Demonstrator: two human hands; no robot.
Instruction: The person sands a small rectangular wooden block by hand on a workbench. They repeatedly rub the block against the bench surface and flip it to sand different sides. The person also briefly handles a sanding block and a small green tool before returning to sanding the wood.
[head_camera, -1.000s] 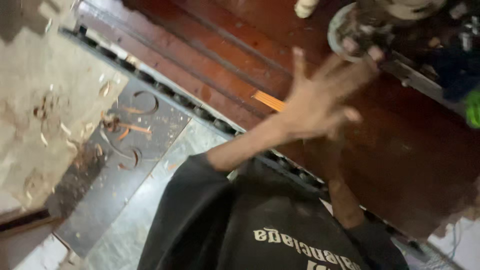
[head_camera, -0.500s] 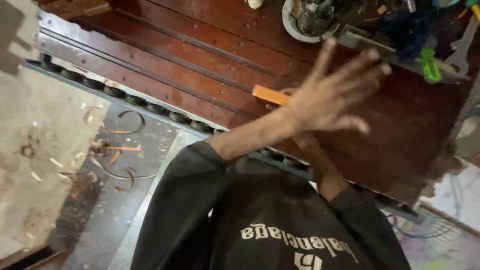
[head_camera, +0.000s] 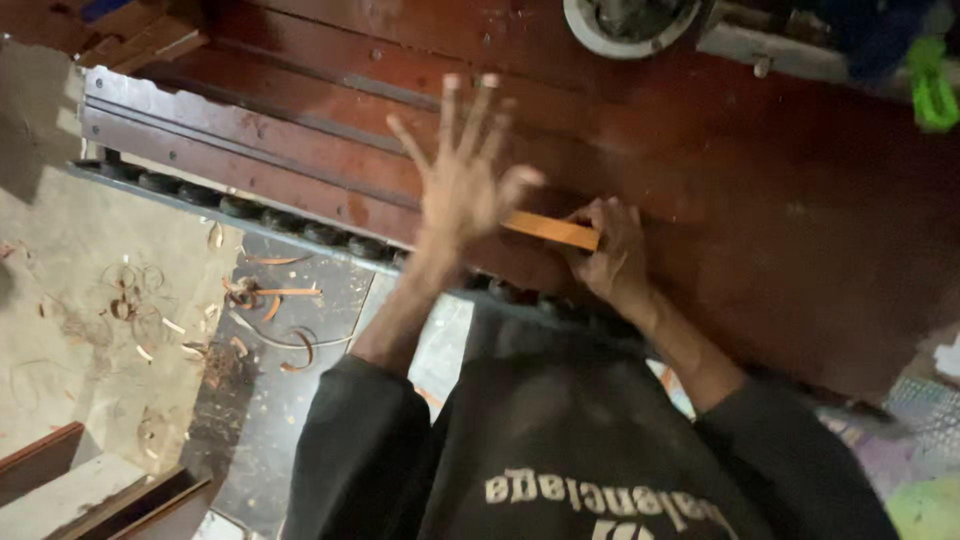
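One small orange wood strip (head_camera: 552, 229) lies on the dark red wooden panel (head_camera: 780, 220), pinched at its end by the right hand (head_camera: 610, 250), while the left hand (head_camera: 462, 175) hovers beside it, five fingers spread, holding nothing.

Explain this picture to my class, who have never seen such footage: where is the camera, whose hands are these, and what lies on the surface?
The camera sits on a person's head, looking down past their dark sweatshirt. The left hand is raised with fingers spread, holding nothing. The right hand grips a small orange-brown wooden strip against a large dark red wooden panel. A round grey machine part sits at the panel's far edge. Curled wood shavings lie on the floor below.
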